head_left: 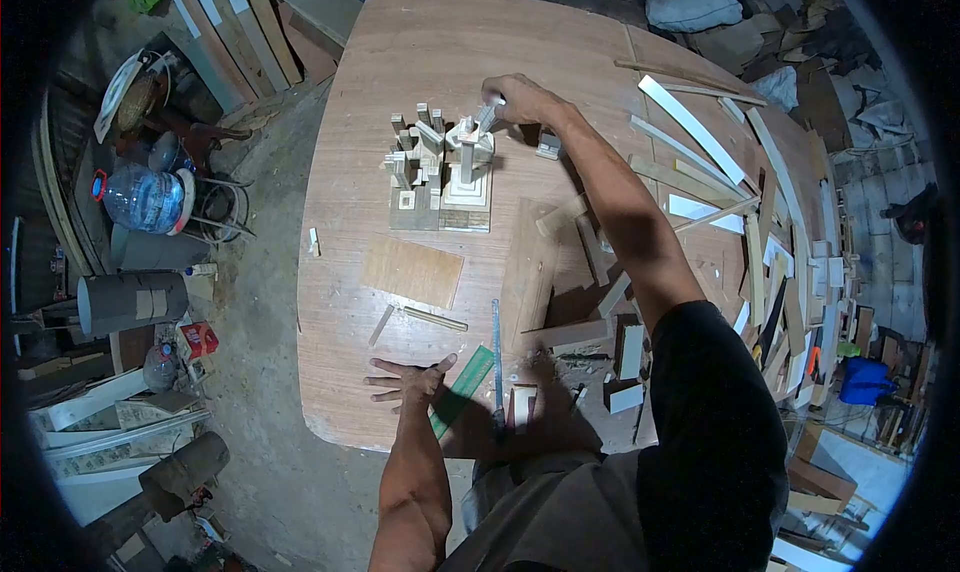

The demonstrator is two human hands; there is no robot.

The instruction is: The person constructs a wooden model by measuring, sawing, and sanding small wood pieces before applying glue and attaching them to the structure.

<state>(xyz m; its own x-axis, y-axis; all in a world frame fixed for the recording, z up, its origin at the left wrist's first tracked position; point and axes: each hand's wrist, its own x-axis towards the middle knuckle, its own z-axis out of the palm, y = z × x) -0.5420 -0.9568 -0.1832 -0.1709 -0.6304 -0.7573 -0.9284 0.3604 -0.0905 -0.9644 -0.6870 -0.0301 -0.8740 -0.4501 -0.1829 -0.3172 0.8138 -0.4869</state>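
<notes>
A wooden architectural model (pixel 440 162) of small blocks and towers stands on a square base toward the far side of the table. At its right rear corner, my right hand (pixel 525 100) reaches in with curled fingers closed on a small pale block (pixel 491 114). Just right of the model lies a small grey-white block (pixel 548 146). My left hand (pixel 412 380) rests on the near part of the tabletop, fingers spread, holding nothing. Beside its wrist lies a green ruler (pixel 468 384). A thin plywood rectangle (pixel 413 271) and a narrow wood strip (pixel 435 319) lie between the hand and the model.
Long white and wooden strips (pixel 690 132) crowd the table's right side. A blue steel ruler (pixel 497 357) and a brown board (pixel 530 272) lie near the middle. Offcuts (pixel 628 372) sit by my body. On the left, a large water bottle (pixel 145 197) rests on a stool.
</notes>
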